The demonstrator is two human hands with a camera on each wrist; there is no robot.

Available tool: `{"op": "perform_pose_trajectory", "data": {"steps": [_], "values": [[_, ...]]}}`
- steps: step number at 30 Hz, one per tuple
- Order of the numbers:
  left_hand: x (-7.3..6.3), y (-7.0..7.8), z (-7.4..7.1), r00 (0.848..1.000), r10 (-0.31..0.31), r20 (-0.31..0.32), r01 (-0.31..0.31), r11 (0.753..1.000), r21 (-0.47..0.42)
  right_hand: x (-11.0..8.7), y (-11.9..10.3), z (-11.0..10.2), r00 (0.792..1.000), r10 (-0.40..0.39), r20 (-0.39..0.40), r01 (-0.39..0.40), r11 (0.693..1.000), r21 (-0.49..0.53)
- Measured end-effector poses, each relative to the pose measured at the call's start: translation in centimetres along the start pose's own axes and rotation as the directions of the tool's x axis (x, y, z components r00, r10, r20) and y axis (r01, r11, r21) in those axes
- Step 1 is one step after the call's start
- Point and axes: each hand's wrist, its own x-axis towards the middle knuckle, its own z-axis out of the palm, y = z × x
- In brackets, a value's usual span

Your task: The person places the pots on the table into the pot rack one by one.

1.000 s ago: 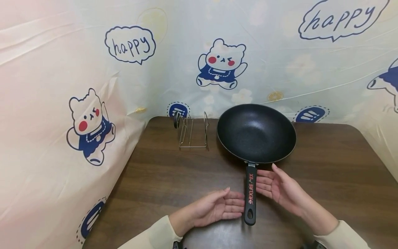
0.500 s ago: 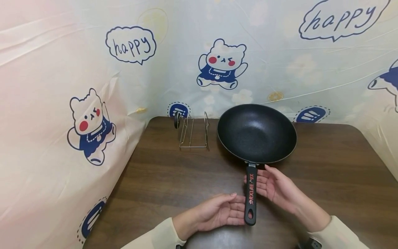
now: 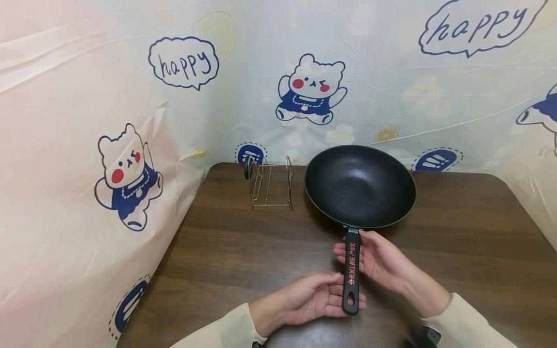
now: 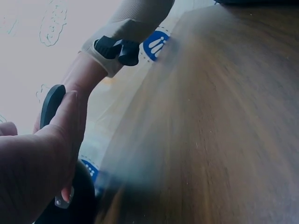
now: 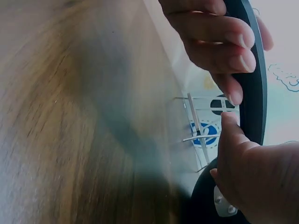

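A black wok (image 3: 360, 186) sits at the back of the brown wooden table. Its handle (image 3: 351, 278), with red lettering and a hanging hole, points toward me. My left hand (image 3: 306, 297) is by the handle's near end; its extended fingers pass beneath, tips showing on the right. Higher up, my right hand (image 3: 389, 263) reaches under from the right, fingertips showing on the left. Both thumbs are beside the handle. In the right wrist view, fingertips (image 5: 240, 63) touch the handle's underside. Part of the handle shows between the hands in the left wrist view.
A wire rack (image 3: 271, 205) stands left of the wok, with a black round piece (image 3: 248, 167) at its left side. Behind and left of the table hangs a printed cloth (image 3: 256, 63) with bears and "happy" bubbles.
My left hand has moved right and my right hand left, so their fingers now slide under the handle and show on its other side. The wok and rack look unmoved.
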Motion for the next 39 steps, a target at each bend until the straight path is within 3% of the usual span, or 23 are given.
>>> {"op": "perform_pose_trajectory", "data": {"steps": [10,21,29,39], "values": [[0.7,-0.1,0.6,0.999,-0.012,-0.042,0.012,1.0,0.0,0.5,0.0,0.7,1.0,0.016,-0.002,-0.015,0.999,0.029],[1.3,-0.1,1.9,0.991,-0.068,-0.114,0.064,0.997,-0.042,1.1,-0.1,1.8,0.997,0.067,-0.049,-0.066,0.998,0.023],[1.6,-0.2,2.2,0.99,-0.087,-0.106,0.081,0.995,-0.063,1.2,-0.1,2.2,0.989,0.093,-0.113,-0.087,0.994,0.061],[2.0,-0.8,1.8,0.996,-0.054,-0.064,0.052,0.998,-0.025,1.4,0.2,2.6,0.983,0.09,-0.16,-0.081,0.995,0.063]]}}
